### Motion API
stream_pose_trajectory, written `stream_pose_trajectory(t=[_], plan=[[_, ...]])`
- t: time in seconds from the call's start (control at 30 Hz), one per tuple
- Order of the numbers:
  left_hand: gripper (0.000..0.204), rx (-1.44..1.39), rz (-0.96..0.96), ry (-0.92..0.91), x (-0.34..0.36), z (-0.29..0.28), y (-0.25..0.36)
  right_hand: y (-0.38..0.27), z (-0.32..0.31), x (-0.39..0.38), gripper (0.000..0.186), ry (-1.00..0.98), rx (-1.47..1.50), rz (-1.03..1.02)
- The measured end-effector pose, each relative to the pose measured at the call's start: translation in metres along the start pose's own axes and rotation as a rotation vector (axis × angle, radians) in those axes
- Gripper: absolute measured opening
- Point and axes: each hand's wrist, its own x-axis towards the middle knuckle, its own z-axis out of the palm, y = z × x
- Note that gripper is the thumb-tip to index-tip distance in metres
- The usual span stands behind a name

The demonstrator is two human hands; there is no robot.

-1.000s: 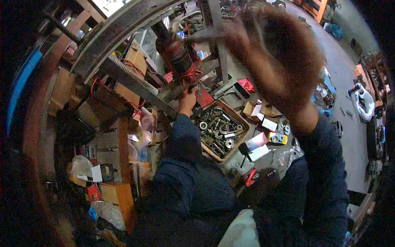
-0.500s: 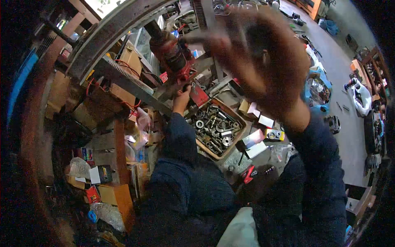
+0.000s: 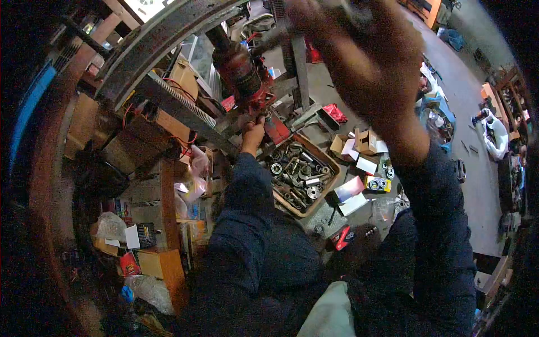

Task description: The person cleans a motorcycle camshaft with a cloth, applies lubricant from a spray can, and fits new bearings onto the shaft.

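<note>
A worn red bottle jack [image 3: 241, 73] stands inside a steel press frame [image 3: 185, 31], its ram reaching up toward the top beam. My left hand [image 3: 254, 136] is closed at the jack's foot, thumb pointing up; a small part under the fingers is hidden. A lever [image 3: 272, 44] sticks out to the right from the jack. My right hand [image 3: 370, 67] is raised high beyond the lever's end, close to the camera. Motion smears its fingers, so whether they grip the lever is unclear. Below the jack juts a red metal plate [image 3: 278, 130].
A tray [image 3: 336, 178] full of bearings and metal parts sits right of my left forearm. Opened small boxes [image 3: 351, 188] and a yellow box [image 3: 377, 183] lie beyond it. Coil springs [image 3: 188, 101] line the frame. Cartons and plastic wrap [image 3: 151, 293] crowd the left; bags [image 3: 494, 135] stand far right.
My right hand has risen toward the top of the view and shifted slightly away from the jack. My left hand stays at the jack's foot. The view has shifted slightly.
</note>
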Motion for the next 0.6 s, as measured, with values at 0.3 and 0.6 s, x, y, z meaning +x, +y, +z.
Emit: stream_pose_trajectory(t=[0.3, 0.6], plan=[[0.047, -0.404, 0.034, -0.208, 0.023, -0.026, 0.043, -0.020, -0.056, -0.227, 0.034, -0.639, 0.059, 0.083], [0.040, -0.625, -0.246, 0.115, 0.001, -0.046, 0.037, -0.010, -0.001, -0.044, 0.022, 0.077, -0.064, -0.090]])
